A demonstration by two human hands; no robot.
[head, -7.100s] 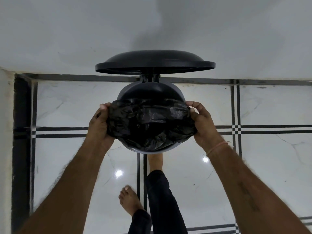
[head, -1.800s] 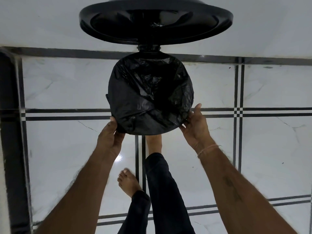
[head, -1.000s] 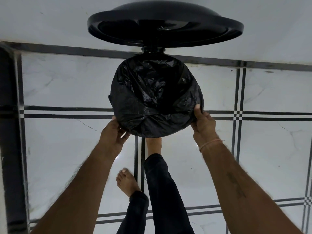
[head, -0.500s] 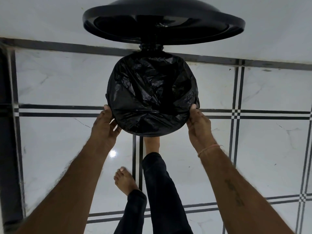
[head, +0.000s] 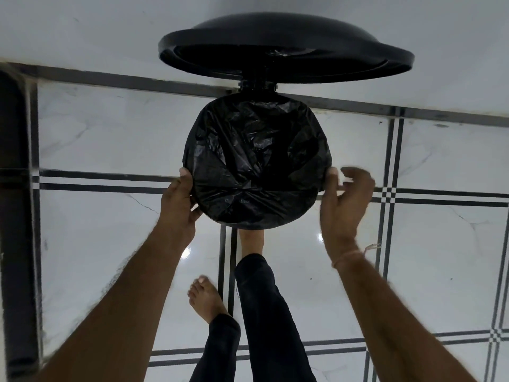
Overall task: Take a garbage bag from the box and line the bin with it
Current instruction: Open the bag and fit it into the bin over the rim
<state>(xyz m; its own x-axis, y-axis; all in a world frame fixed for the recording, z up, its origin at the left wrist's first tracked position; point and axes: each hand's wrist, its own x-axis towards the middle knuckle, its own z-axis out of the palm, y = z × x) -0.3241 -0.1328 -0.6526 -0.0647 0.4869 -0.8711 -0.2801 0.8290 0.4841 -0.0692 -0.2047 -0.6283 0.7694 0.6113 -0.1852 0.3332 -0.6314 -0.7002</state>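
Left hand (head: 177,201) is pressed against the left side of the bin, fingers together and curled on the garbage bag (head: 256,166) where it wraps the rim. The bag fills the whole mouth of the bin, stretched over the edge and crinkled down inside, so the bin itself is hidden under black plastic. The lid (head: 281,48) stands open behind it. Right hand (head: 343,205) is a bit blurry, fingers spread apart, only the thumb touching the bag's right edge.
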